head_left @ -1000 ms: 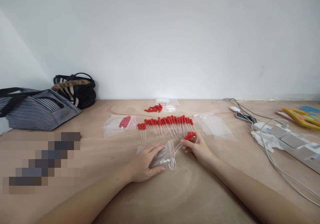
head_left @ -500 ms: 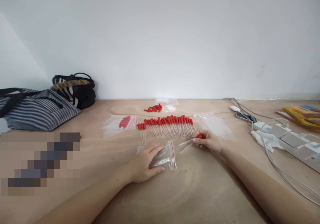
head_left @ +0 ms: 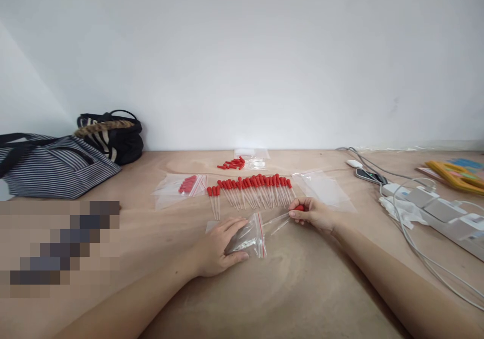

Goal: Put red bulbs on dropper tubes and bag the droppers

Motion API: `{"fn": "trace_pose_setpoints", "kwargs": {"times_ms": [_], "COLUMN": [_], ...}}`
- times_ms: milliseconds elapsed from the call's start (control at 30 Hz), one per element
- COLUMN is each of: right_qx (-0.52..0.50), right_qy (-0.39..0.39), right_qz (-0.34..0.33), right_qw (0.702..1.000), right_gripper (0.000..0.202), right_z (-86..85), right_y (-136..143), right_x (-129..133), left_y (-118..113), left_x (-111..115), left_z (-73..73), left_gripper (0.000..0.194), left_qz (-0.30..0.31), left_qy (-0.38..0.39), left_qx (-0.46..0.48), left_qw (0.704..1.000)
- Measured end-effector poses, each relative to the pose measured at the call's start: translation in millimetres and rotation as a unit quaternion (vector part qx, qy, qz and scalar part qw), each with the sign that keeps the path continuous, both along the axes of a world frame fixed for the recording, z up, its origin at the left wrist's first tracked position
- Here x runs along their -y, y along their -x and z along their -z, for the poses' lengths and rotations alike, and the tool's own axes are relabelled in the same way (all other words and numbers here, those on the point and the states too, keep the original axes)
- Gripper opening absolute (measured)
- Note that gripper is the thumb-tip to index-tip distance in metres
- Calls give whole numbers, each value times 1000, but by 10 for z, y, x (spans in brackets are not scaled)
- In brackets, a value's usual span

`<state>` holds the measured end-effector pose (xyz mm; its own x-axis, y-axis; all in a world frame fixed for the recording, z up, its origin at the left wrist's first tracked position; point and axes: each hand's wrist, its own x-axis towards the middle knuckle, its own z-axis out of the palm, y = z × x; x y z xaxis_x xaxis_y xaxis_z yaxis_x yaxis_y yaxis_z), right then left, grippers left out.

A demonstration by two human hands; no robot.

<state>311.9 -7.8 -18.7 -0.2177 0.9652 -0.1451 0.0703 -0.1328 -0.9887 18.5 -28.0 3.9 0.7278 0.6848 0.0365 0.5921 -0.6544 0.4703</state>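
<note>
My left hand (head_left: 223,246) lies with thumb and fingers apart over a clear zip bag (head_left: 251,238) with a red seal line, touching its left part. Pinched in my right hand (head_left: 312,214) are droppers (head_left: 280,221) with red bulbs, their clear tips pointing left toward the bag's opening; their exact number is unclear. Behind the hands, several red-bulbed droppers (head_left: 259,190) lie in a row, bulbs away from me. A bag holding red bulbs (head_left: 188,184) rests left of the row, and loose red bulbs (head_left: 232,164) lie behind it.
Flat clear bags (head_left: 327,190) lie right of the row. A striped bag (head_left: 60,165) and a black bag (head_left: 126,140) stand at the left. On the right are a power strip (head_left: 440,210), cables, a dark device (head_left: 370,176) and a yellow object (head_left: 451,175).
The tips of the held droppers have drawn closer together, and my right hand has shifted very slightly left. My left hand stays on the bag.
</note>
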Motion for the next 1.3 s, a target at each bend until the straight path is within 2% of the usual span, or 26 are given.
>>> {"fn": "trace_pose_setpoints", "kwargs": {"times_ms": [233, 400, 500, 567, 667, 800, 933, 1033, 1167, 1300], "right_qx": [-8, 8, 97, 166, 215, 215, 228, 200, 160, 160], "right_qy": [-25, -56, -132, -210, -279, -253, -241, -240, -230, -249], "right_qz": [-43, -50, -56, -59, -78, -146, -209, -203, -187, -176], "right_qw": [999, 997, 985, 962, 933, 932, 920, 928, 942, 939], "right_gripper": [36, 35, 24, 19, 25, 47, 34, 25, 26, 24], "right_z": [27, 50, 27, 2, -31, -68, -93, -87, -68, -43], "right_y": [254, 538, 685, 726, 650, 400, 298, 373, 531, 660], "right_x": [48, 204, 301, 324, 292, 222, 216, 239, 281, 308], "left_y": [-14, -13, -7, -6, -11, -15, -15, -16, -12, -9], "left_x": [13, 11, 4, 4, 15, 27, 29, 28, 20, 3], "left_z": [-22, -17, 6, 10, -1, -17, -28, -26, 9, 47], "left_gripper": [59, 60, 61, 62, 62, 60, 60, 60, 59, 59], "left_qz": [1, -1, 1, 4, 4, 1, 8, 14, 3, 3], "left_qy": [-6, -8, -19, -27, -30, -39, -58, -68, -75, -80], "left_qx": [13, 4, 4, -1, -21, -25, -24, -25, -4, -6], "left_qw": [1000, 1000, 1000, 1000, 999, 999, 998, 997, 997, 997]}}
